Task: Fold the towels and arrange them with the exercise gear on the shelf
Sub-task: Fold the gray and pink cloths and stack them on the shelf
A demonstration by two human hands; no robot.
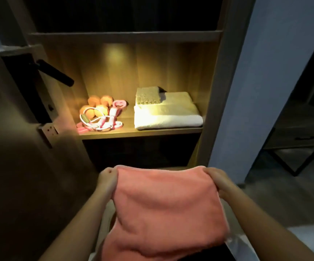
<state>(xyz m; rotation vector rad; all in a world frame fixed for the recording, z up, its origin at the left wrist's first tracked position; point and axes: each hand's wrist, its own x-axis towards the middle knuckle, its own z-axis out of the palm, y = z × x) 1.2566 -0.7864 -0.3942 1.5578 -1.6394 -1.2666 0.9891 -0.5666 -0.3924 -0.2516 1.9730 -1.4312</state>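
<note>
A pink towel [158,204] hangs in front of me, below the lit shelf. My left hand [107,180] grips its upper left corner and my right hand [219,180] grips its upper right corner. On the wooden shelf [139,133] lies a folded white towel [168,114] at the right, with a smaller folded beige towel [148,96] on top of its back left part. At the shelf's left sit orange dumbbells [97,107] and a pink and white skipping rope [105,122], tangled together.
An open door with a black lever handle [55,72] stands at the left, close to the shelf unit. A blue wall [265,72] rises at the right, with a dark side table [299,140] beyond it. The compartment under the lit shelf is dark.
</note>
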